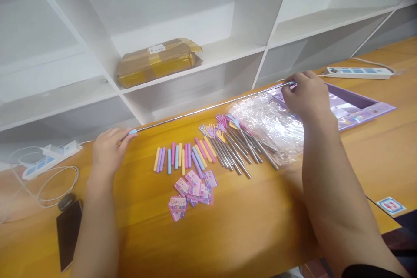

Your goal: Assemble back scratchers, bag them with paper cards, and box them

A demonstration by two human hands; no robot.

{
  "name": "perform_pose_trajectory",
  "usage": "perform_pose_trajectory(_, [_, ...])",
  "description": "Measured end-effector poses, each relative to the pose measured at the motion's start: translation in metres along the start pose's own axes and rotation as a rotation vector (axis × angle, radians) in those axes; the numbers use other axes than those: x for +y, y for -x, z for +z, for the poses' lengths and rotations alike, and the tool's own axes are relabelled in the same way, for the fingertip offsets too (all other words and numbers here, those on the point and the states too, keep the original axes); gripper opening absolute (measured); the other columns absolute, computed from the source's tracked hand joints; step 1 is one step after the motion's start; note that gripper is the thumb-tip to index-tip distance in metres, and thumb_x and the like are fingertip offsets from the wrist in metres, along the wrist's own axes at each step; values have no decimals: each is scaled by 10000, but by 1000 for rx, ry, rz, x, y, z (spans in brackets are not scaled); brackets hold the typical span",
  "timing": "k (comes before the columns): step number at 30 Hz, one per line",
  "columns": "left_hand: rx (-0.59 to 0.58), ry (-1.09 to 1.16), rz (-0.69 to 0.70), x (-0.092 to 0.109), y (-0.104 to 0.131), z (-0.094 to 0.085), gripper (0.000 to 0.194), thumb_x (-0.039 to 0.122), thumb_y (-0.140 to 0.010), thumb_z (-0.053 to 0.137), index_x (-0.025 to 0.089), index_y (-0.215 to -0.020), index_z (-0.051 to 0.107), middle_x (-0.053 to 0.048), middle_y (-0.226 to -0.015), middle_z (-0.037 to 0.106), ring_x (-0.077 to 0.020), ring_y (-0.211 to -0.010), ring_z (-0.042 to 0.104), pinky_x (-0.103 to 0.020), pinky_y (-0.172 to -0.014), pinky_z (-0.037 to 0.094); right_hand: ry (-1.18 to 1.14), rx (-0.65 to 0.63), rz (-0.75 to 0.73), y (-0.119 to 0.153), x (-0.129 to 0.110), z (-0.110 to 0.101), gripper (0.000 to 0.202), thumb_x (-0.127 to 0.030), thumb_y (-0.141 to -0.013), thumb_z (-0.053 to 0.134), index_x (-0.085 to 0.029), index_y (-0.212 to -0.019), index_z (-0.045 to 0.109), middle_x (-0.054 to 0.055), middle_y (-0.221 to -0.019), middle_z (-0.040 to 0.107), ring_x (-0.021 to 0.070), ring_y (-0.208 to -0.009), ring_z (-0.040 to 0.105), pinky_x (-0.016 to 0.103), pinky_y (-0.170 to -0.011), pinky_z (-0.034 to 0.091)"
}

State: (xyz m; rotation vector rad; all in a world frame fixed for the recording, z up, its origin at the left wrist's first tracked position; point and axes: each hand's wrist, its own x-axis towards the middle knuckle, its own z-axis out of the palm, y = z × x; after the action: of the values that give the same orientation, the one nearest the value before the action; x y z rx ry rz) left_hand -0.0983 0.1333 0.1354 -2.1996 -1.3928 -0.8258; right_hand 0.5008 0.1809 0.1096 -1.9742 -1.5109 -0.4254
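A telescopic back scratcher (pixel 208 108) is stretched out between my hands, its thin metal rod slanting up to the right. My left hand (pixel 109 150) is closed round its light blue handle end. At the other end, my right hand (pixel 308 95) pinches a blue tip, mostly hidden by the fingers. Below the rod lies a pile of back scratchers (pixel 239 145) with coloured hand-shaped heads and metal rods. Left of them are several pastel handle sleeves (pixel 180 156) in rough rows. Small pink and purple printed cards (pixel 195 189) lie loosely heaped nearer to me.
Clear plastic wrapping (pixel 270 126) and a purple box (pixel 365 110) lie at right. White power strips (pixel 52 160) with cables and a dark phone (pixel 69 234) are on the table. Behind stands a white shelf (pixel 195 63) holding a taped parcel (pixel 159 63).
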Motion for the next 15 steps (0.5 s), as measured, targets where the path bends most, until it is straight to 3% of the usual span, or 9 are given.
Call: perform_pose_trajectory(15, [38, -54, 40, 0, 0, -4, 327, 493, -1089, 589, 254, -1063, 811, -49, -955, 809, -240, -906, 745, -344, -789, 472, -16, 5, 5, 1, -3, 3, 256, -253, -948, 544, -177, -1079, 750, 156, -1147, 691, 231, -923, 583, 339, -787, 395])
